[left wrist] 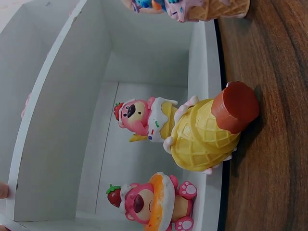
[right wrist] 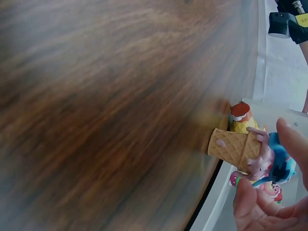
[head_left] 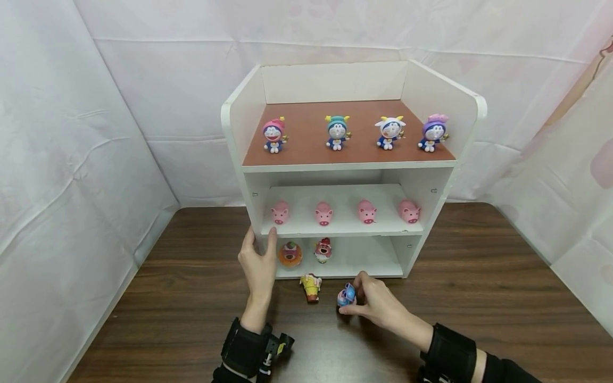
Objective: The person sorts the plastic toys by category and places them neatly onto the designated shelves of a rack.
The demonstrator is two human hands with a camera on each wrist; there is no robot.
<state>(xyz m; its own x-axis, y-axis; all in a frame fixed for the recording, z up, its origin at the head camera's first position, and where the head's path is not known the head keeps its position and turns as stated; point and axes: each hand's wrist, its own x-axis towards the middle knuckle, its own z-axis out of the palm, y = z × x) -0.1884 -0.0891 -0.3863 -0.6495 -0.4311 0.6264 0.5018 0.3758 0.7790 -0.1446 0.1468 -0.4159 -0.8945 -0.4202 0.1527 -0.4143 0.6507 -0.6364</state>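
My left hand grips the left side panel of a white display shelf, thumb in front and fingers outside. A blue figurine with a pink-topped waffle-cone base stands on the table before the shelf. My right hand pinches its upper part between thumb and fingers; in the right wrist view the cone shows below the fingertips. Between the hands is a yellow waffle-patterned figurine with a brown base. On the bottom shelf are a pink bear in an orange ring and a strawberry-topped pink bear.
Several pink pigs line the middle shelf. Blue-and-white cat figurines in hats stand on the brown top board. White cloth hangs behind and beside the dark wooden table.
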